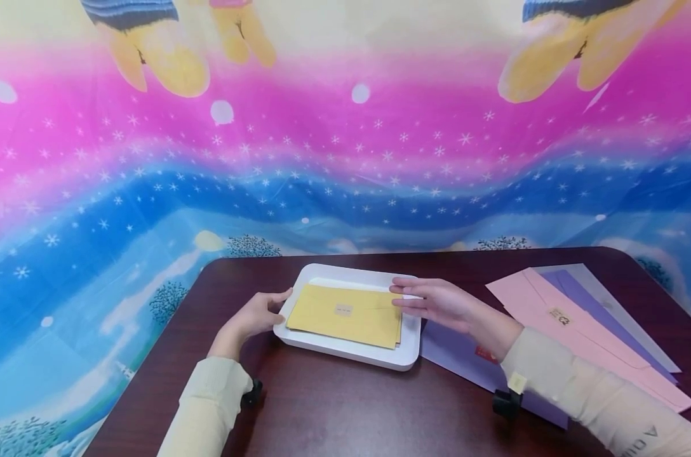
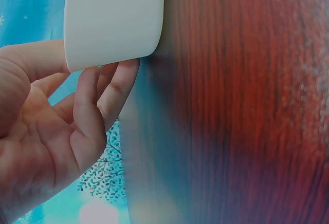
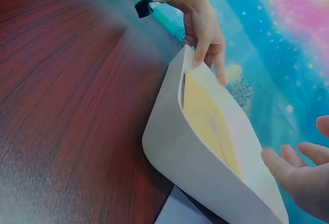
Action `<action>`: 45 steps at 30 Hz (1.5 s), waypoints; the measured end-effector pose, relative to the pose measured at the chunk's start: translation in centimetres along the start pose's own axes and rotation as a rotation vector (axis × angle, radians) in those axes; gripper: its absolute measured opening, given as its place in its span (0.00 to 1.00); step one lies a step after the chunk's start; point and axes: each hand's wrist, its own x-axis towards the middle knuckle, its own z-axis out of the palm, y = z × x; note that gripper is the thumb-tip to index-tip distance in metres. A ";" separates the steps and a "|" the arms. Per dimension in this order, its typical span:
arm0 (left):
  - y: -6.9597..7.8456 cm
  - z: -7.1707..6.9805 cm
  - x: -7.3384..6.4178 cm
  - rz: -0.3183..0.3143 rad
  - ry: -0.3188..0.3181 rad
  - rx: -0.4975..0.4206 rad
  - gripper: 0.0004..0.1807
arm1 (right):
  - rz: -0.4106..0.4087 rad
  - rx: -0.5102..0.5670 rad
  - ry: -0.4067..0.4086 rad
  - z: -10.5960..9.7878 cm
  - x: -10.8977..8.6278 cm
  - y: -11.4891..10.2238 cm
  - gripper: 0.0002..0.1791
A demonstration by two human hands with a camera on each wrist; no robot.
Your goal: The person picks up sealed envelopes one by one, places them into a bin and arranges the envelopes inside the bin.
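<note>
Nearest to where I stand, at the near side of the dark wood table: two pale sleeves, left and right, with a black fitting at each wrist. Under the right forearm lies a purple envelope bearing a red mark; its far-left end reaches the tray, whether butted against it or tucked beneath I cannot tell.

Next out, left of the table's middle: white tray, rounded corners, low walls. Left hand grips its left end, thumb over the rim, fingers against the outside. Right hand at the opposite end: fingers extended and grasping nothing, held over the right rim; contact with the rim not determinable.

Contents of tray: yellow envelopes, stacked flat, edges slightly out of register, a small printed label near the centre of the top one.

To the right, overlapping in a fan: pink envelope uppermost, with sticker; second purple envelope below it; pale grey envelope lowest.

Beyond the table: printed cloth backdrop, pink over blue, snowflakes scattered across.
</note>
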 end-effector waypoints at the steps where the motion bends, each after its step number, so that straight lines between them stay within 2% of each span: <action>1: 0.0 0.0 0.0 0.003 -0.002 0.002 0.38 | -0.001 -0.005 0.001 -0.1 -0.2 -0.2 0.32; 7: 0.1 0.0 0.1 0.005 -0.008 0.007 0.38 | -0.026 -0.068 -0.006 -0.9 -1.5 -1.0 0.32; 13: 0.1 0.0 0.1 0.004 -0.005 0.003 0.37 | -0.058 -0.195 -0.023 -1.9 -2.8 -1.1 0.33; 21: 0.1 0.2 0.1 0.003 -0.013 -0.007 0.38 | -0.084 -0.334 0.018 -3.5 -5.2 -1.1 0.34; 28: 0.1 0.1 -0.3 -0.009 0.000 0.007 0.37 | -0.123 -0.578 0.009 -4.9 -7.6 -1.3 0.33; 37: 0.2 0.2 -0.3 0.003 0.003 0.009 0.37 | -0.163 -0.775 0.032 -7.3 -10.4 -0.4 0.35; 40: 0.3 0.2 -0.3 0.007 0.003 0.014 0.37 | -0.187 -0.872 0.035 -8.1 -11.3 0.2 0.35; 45: 0.3 0.1 -0.3 -0.010 -0.002 0.005 0.37 | -0.148 -1.031 0.091 -9.0 -12.7 1.3 0.34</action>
